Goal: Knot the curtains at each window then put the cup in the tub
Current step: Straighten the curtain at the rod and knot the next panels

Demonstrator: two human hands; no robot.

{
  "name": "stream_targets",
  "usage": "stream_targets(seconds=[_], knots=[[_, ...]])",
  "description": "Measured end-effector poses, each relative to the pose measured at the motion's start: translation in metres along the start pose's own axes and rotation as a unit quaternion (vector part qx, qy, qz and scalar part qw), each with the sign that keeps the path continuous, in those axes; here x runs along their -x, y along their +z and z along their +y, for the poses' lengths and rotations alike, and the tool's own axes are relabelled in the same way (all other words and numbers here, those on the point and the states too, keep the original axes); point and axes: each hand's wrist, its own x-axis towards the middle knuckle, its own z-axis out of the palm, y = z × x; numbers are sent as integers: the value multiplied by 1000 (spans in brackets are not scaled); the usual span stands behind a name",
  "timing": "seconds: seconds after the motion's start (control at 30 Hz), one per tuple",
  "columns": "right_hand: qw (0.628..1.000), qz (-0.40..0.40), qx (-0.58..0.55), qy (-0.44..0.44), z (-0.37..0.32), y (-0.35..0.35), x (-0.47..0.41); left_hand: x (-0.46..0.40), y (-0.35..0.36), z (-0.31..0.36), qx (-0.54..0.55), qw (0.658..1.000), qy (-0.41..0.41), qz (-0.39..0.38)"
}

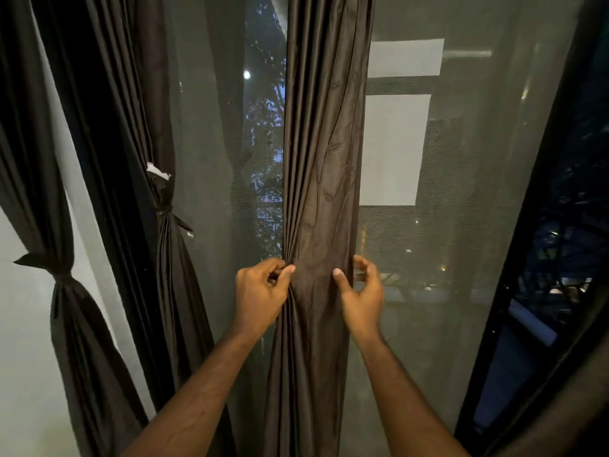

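Both hands are up on the middle curtain (321,199), the dark brown panel hanging straight down the centre of the window. The left hand (260,291) pinches a bunch of pleats at the panel's left edge, thumb against curled fingers. The right hand (361,293) lays its thumb flat on the front of the cloth at the right edge, fingers curling round behind, not yet clamped tight.

This cloth looks light and limp, with a faint sheen, so it may slide in a loose grip; my call is to gather the full width at this height before wrapping. It falls in fine lengthwise folds and should squeeze into a rope easily.

Off to the left, two curtains are already cinched: one knotted curtain (164,211) beside the mesh screen (211,159), another knotted curtain (61,275) against the pale wall (19,324). The screen is sheer grey weave. Cup and tub are not in sight.
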Motion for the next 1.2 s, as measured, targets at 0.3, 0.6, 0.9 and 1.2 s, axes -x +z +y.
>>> stream_targets(seconds=[0.3,0.6,0.9,1.2], knots=[[987,74,83,-119,-3,2,28,1,2,0,-16,1000,-3,18],[949,6,195,-247,-17,25,54,10,11,24,-68,997,9,28],[944,-20,188,-271,-24,30,61,8,11,24,54,998,-30,-10],[964,-44,107,-239,-17,6,46,0,7,16,57,998,-27,-21]])
